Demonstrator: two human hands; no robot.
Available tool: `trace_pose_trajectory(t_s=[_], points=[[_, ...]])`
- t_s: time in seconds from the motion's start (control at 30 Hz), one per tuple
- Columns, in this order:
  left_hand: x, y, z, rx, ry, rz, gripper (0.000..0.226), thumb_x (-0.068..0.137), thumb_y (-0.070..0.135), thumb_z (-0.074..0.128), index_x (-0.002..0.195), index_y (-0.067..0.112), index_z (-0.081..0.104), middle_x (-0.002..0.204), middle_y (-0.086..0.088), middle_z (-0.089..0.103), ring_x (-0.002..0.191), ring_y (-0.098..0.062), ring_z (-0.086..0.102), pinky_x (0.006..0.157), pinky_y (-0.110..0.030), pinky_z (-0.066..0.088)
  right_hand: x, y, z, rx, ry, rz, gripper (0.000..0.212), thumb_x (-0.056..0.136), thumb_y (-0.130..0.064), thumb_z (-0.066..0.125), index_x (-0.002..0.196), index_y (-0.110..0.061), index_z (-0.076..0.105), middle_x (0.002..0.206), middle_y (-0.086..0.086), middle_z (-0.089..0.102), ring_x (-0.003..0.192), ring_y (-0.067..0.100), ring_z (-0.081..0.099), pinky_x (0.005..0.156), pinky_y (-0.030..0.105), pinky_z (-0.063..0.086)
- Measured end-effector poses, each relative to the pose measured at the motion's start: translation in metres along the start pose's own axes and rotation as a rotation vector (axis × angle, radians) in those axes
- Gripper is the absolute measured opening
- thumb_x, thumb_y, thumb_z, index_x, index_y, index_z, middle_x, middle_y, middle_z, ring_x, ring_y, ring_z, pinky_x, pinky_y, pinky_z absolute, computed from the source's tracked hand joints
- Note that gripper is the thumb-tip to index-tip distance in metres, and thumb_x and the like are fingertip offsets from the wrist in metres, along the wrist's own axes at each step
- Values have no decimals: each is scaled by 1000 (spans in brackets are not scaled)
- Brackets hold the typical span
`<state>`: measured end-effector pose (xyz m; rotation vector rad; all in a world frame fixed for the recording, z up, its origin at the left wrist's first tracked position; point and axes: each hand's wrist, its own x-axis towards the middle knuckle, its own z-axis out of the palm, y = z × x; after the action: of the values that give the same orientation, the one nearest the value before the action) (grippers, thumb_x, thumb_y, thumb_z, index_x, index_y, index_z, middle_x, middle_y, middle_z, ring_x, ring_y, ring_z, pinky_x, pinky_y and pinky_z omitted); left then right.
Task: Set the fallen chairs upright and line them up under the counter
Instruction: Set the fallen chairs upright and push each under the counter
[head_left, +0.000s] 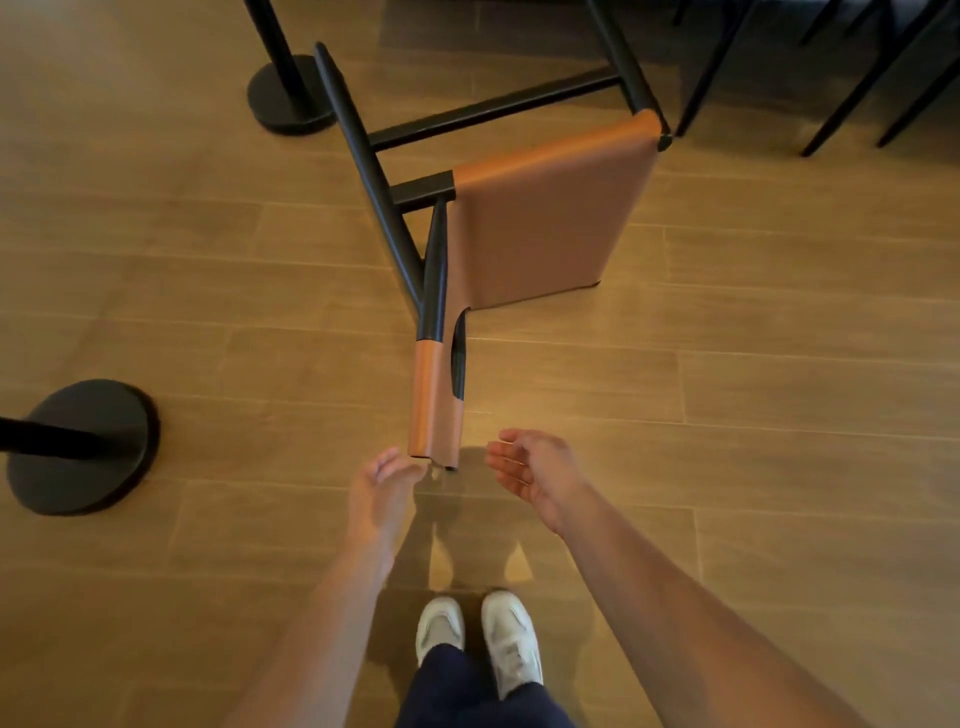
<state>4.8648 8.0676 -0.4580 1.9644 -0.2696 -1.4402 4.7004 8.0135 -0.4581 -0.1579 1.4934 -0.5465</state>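
A fallen chair (545, 223) with a tan leather seat and black metal legs lies on its side on the wooden floor, its legs pointing away from me. Its tan backrest (434, 400) points toward me. My left hand (382, 488) reaches out just below the backrest's near end, fingers relaxed, almost touching it. My right hand (535, 467) hovers to the right of the backrest end, palm turned inward, fingers loosely spread and holding nothing.
Two black round post bases stand on the floor, one at the left (83, 447) and one at the upper left (288, 96). Dark legs of other chairs (852, 78) stand at the top right. My white shoes (478, 639) are below.
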Motion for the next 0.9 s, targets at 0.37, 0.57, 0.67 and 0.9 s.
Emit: trace_pose_trajectory(t_s=[0.37, 0.57, 0.67, 0.9], points=[[141, -101, 37, 81, 21, 112, 17, 84, 14, 69, 93, 23, 57, 84, 10, 58, 82, -8, 52, 75, -30, 37, 176, 104, 29, 224, -27, 200, 26, 96, -2, 40, 117, 6, 55, 102, 30, 63, 104, 50, 59, 85, 42, 55], [182, -117, 58, 84, 91, 193, 46, 89, 24, 66, 132, 13, 54, 92, 13, 59, 84, -3, 55, 79, -24, 39, 226, 124, 48, 343, -73, 268, 17, 98, -7, 47, 109, 5, 53, 104, 24, 66, 87, 36, 62, 57, 34, 58], [189, -118, 64, 70, 174, 197, 49, 90, 26, 65, 134, 12, 50, 95, 14, 58, 90, -7, 57, 75, -19, 41, 233, 127, 56, 404, -113, 300, 16, 98, -8, 49, 109, 4, 51, 82, 20, 67, 81, 34, 70, 60, 35, 55], [188, -108, 72, 127, 213, 151, 39, 92, 24, 61, 124, 1, 56, 109, -19, 67, 102, -31, 64, 94, -44, 51, 241, 124, 70, 621, -177, 308, 34, 97, 2, 44, 131, 6, 47, 81, 16, 58, 70, 26, 64, 89, 27, 53]])
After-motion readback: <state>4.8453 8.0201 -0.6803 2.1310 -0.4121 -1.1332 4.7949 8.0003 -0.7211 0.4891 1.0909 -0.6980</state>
